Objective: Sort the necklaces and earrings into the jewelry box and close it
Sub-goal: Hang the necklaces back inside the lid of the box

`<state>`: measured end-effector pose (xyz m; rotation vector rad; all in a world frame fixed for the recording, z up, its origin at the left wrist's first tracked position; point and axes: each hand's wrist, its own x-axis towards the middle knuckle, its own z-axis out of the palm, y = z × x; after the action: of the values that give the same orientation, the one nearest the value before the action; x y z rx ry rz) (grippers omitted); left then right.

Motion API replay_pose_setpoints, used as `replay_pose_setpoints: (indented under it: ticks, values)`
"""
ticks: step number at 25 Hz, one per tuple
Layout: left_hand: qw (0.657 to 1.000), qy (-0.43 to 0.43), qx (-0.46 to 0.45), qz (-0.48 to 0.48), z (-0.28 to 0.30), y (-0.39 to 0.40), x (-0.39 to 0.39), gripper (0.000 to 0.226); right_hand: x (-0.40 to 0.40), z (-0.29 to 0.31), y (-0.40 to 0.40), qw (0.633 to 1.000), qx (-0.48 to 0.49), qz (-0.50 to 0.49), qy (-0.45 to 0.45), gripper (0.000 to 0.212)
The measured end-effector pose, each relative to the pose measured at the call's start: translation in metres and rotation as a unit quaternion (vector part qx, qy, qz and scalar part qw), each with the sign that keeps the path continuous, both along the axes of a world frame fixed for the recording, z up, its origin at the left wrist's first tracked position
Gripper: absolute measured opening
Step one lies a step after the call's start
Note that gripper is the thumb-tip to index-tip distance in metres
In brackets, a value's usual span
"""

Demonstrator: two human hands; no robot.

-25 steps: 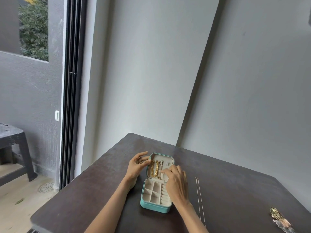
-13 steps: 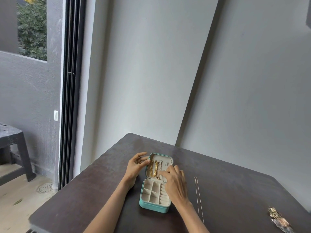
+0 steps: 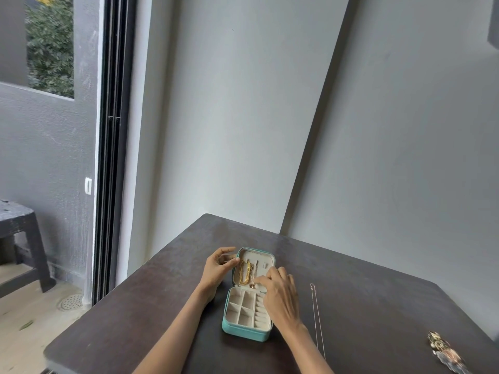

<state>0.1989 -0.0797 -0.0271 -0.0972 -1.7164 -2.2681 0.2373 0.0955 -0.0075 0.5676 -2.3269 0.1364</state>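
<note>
Step in hand, by my reading: seating a necklace in the lid half of the jewelry box (image 3: 249, 295), with sorting only partly done. The box is a small teal zip case lying open flat on the dark table (image 3: 378, 306), lid half away from the person, tray half toward them. Lid lining is cream; a gold chain necklace (image 3: 245, 272) hangs looped against it, and beside it a finer chain with a small pendant (image 3: 252, 285) ends near the hinge. The tray half shows cream dividers, square cells to the left and narrow slots to the right; cells appear unfilled, though too small to be sure. Left hand (image 3: 217, 269) steadies the lid's left edge, thumb and fingers curved around the rim. Right hand (image 3: 280, 295) hovers over the hinge area, fingers bent, forefinger and thumb seemingly pinching at the fine chain's lower end; contact cannot be confirmed at this size. Outstanding: a thin silver chain necklace (image 3: 317, 319) lies stretched straight on the table to the right of the box, and an ornate earring piece (image 3: 445, 353) sits well apart near the right edge. Next move likely calls for releasing the fine chain, then lifting the silver chain without tangling it.
</note>
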Motion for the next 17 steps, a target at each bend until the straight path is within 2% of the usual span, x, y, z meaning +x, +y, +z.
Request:
replay_pose_setpoints:
  ticks: [3,6,8,9,11,13,15,17]
  values:
    - [1.0,0.001,0.001,0.003,0.0,0.0,0.0,0.024,-0.001,0.0,0.0,1.0,0.003,0.0,-0.014,0.039]
    - [1.0,-0.002,-0.003,0.004,0.0,0.0,0.0,0.024,-0.003,-0.003,0.001,1.0,0.004,0.002,0.01,0.036]
    - [1.0,-0.004,-0.021,0.011,-0.001,0.0,-0.001,0.024,-0.004,-0.006,0.001,0.998,-0.061,-0.012,0.013,0.048]
    - [0.999,-0.006,-0.032,0.017,-0.002,0.0,-0.002,0.024,-0.003,-0.006,-0.001,0.991,-0.131,-0.021,-0.017,0.051]
    - [0.998,-0.014,-0.048,0.035,-0.003,0.0,-0.003,0.019,-0.004,-0.008,-0.003,0.943,-0.302,-0.044,-0.133,0.047]
    - [0.998,-0.025,-0.039,0.051,-0.004,0.001,-0.002,0.012,-0.007,-0.011,-0.002,0.867,-0.424,-0.058,-0.254,0.045]
    - [0.997,-0.04,-0.024,0.06,-0.002,0.003,0.0,0.015,-0.007,-0.014,-0.002,0.799,-0.507,-0.037,-0.321,0.045]
    - [0.997,-0.048,-0.019,0.063,0.0,0.004,0.005,0.021,-0.004,-0.012,-0.002,0.767,-0.543,-0.021,-0.342,0.043]
